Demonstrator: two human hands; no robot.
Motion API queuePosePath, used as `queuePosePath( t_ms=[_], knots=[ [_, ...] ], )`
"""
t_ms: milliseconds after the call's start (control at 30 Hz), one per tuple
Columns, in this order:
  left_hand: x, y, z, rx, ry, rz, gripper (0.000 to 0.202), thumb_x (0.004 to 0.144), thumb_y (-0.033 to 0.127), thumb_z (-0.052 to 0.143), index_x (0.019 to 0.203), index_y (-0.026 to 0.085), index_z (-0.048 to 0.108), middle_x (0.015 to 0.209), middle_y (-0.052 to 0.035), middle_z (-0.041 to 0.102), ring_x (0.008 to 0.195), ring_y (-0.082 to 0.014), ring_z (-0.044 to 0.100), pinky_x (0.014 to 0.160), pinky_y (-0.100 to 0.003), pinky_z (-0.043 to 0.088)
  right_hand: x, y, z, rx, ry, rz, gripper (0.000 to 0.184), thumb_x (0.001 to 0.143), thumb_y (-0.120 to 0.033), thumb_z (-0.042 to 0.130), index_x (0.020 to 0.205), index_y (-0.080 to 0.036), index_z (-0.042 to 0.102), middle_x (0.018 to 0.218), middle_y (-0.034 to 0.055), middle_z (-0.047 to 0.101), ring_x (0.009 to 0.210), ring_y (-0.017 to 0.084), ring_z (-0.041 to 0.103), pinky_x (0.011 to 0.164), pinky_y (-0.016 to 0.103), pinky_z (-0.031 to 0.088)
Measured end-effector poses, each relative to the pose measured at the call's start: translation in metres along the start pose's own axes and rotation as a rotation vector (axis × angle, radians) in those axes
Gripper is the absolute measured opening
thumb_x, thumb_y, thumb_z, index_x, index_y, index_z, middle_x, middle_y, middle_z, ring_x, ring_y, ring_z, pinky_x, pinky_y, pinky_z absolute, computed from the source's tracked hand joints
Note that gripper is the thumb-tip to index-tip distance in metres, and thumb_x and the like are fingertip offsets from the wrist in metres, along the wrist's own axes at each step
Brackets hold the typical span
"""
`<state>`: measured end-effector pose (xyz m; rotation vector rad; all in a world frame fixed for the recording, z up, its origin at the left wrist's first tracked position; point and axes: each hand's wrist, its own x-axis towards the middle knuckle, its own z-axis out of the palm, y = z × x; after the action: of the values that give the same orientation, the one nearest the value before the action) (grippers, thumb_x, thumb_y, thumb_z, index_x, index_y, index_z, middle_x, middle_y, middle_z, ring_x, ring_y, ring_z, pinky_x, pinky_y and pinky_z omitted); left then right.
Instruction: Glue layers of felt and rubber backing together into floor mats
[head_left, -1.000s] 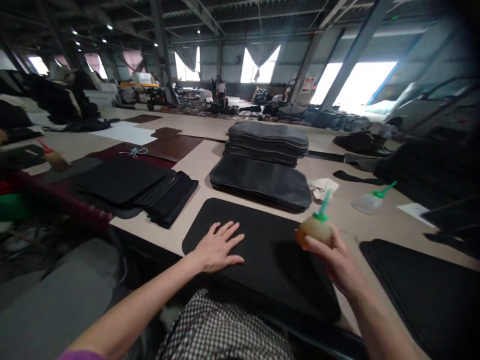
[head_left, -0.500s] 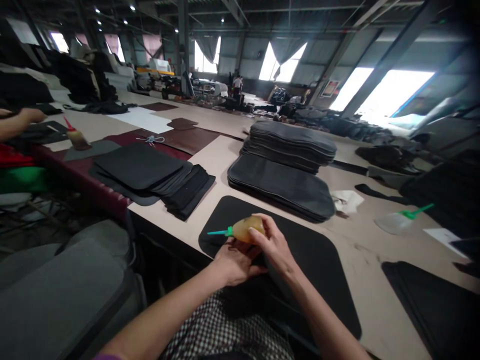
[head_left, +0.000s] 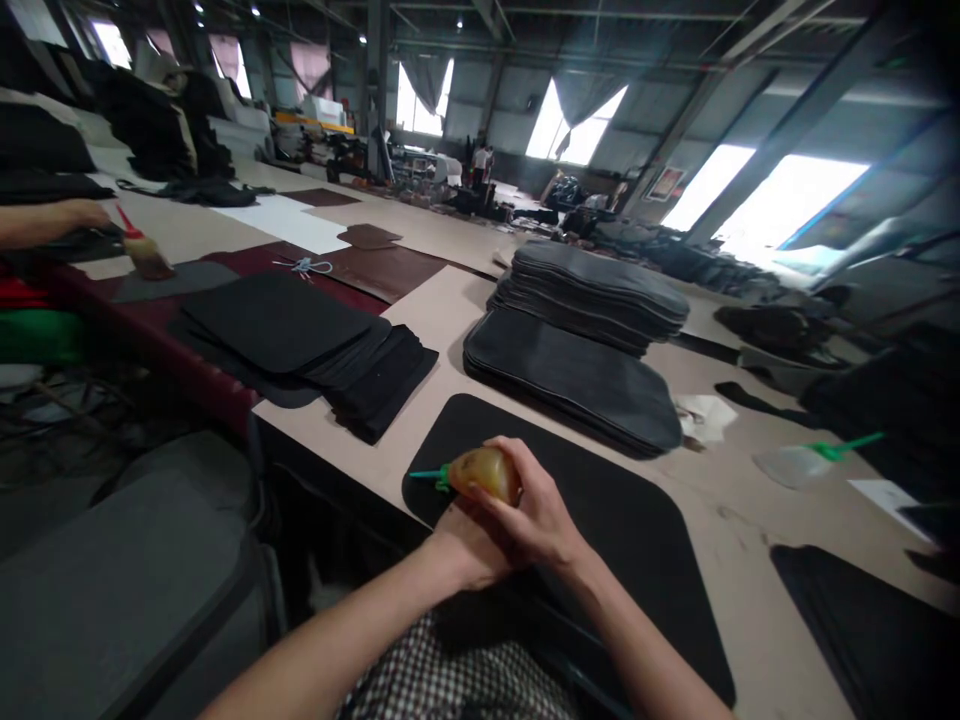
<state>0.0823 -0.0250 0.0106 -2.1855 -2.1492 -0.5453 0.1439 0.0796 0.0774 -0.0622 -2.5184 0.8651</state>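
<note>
A squeeze bottle (head_left: pixel 484 472) of amber liquid, with a green cap and a thin teal nozzle, lies sideways in the grip of my right hand (head_left: pixel 541 515). Its nozzle points left. Under the bottle and against my right hand is my left hand (head_left: pixel 471 545); its fingers are mostly hidden, so whether they close on anything does not show. Both hands are over the near left part of a black rounded panel (head_left: pixel 622 530), which lies flat at the table's front edge.
Behind the panel stand stacked black padded pieces (head_left: pixel 570 370). Black sheets (head_left: pixel 285 325) lie to the left, more black pieces (head_left: pixel 862 620) to the right. A clear bottle with green nozzle (head_left: pixel 795 464) rests at right. At far left, another person's hand (head_left: pixel 79 214) is near a red-tipped bottle (head_left: pixel 148 256).
The bottle has tipped a little and its nozzle now reaches less far past my hands. My left hand has slid further under my right. The other person's hand has moved right, toward the red-tipped bottle.
</note>
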Motion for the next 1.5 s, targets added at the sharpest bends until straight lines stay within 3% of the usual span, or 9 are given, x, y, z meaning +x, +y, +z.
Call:
queuePosePath(
  t_ms=[133,300,633,833,1000,1300,1400,1500],
  knots=[
    [0.004,-0.001,-0.003,-0.037,0.021,-0.041,0.064,0.102,0.052,0.03,0.153,0.015,0.034,0.158,-0.0113,0.04,0.146,-0.0295,0.033,0.12,-0.047,0.027,0.006,0.009,-0.003,-0.008,0.023,-0.008,0.044,0.091,-0.039,0.066,0.129,-0.026,0.047,0.12,0.0079,0.057,0.11,0.025,0.059,0.095,0.037,0.051],
    [0.003,-0.002,0.0,-0.026,0.036,-0.085,0.065,0.1,0.063,0.026,0.142,0.02,0.051,0.146,-0.0102,0.056,0.142,-0.0289,0.039,0.121,-0.054,0.022,0.017,0.03,-0.004,-0.068,0.077,-0.038,0.048,0.09,-0.036,0.065,0.131,-0.025,0.045,0.124,0.0099,0.055,0.113,0.026,0.058,0.097,0.04,0.051],
    [0.005,0.001,-0.005,-0.065,0.102,-0.101,0.061,0.098,0.064,0.033,0.141,0.024,0.051,0.149,-0.0093,0.05,0.143,-0.0276,0.036,0.118,-0.053,0.025,0.046,0.07,0.009,-0.29,0.328,0.042,0.043,0.092,-0.04,0.061,0.128,-0.022,0.046,0.118,0.0127,0.056,0.105,0.029,0.061,0.085,0.042,0.056],
    [0.005,0.001,-0.004,-0.045,0.084,-0.098,0.063,0.098,0.064,0.031,0.148,0.026,0.043,0.157,-0.0102,0.042,0.146,-0.0273,0.033,0.119,-0.053,0.025,0.044,0.083,-0.008,-0.328,0.329,0.115,0.045,0.091,-0.044,0.06,0.128,-0.022,0.047,0.118,0.0131,0.056,0.1,0.03,0.063,0.078,0.041,0.057],
    [0.005,0.001,-0.002,0.027,0.07,-0.086,0.062,0.099,0.063,0.032,0.148,0.027,0.044,0.159,-0.0093,0.039,0.148,-0.0263,0.031,0.118,-0.052,0.028,0.003,0.091,-0.053,-0.378,0.334,0.189,0.045,0.091,-0.045,0.059,0.128,-0.023,0.047,0.117,0.0119,0.057,0.102,0.029,0.062,0.079,0.04,0.056],
    [0.009,0.002,0.003,0.127,0.069,-0.034,0.056,0.1,0.055,0.039,0.148,0.028,0.045,0.157,-0.0107,0.042,0.145,-0.028,0.038,0.115,-0.053,0.033,-0.121,0.112,-0.159,-0.551,0.471,0.394,0.048,0.089,-0.05,0.059,0.126,-0.021,0.051,0.114,0.0115,0.061,0.102,0.03,0.062,0.088,0.045,0.051],
    [0.009,0.0,0.007,0.157,0.075,-0.004,0.055,0.1,0.054,0.039,0.149,0.029,0.044,0.158,-0.0106,0.041,0.145,-0.0286,0.039,0.114,-0.053,0.035,-0.152,0.117,-0.18,-0.609,0.543,0.476,0.049,0.088,-0.052,0.06,0.124,-0.019,0.053,0.113,0.0121,0.061,0.102,0.03,0.062,0.089,0.045,0.05],
    [0.009,-0.001,0.011,0.178,0.087,0.004,0.056,0.099,0.055,0.04,0.149,0.03,0.044,0.158,-0.0098,0.041,0.145,-0.0284,0.039,0.113,-0.054,0.035,-0.173,0.119,-0.189,-0.637,0.606,0.537,0.05,0.087,-0.053,0.06,0.124,-0.019,0.053,0.115,0.0129,0.06,0.103,0.031,0.061,0.089,0.045,0.051]
  ],
)
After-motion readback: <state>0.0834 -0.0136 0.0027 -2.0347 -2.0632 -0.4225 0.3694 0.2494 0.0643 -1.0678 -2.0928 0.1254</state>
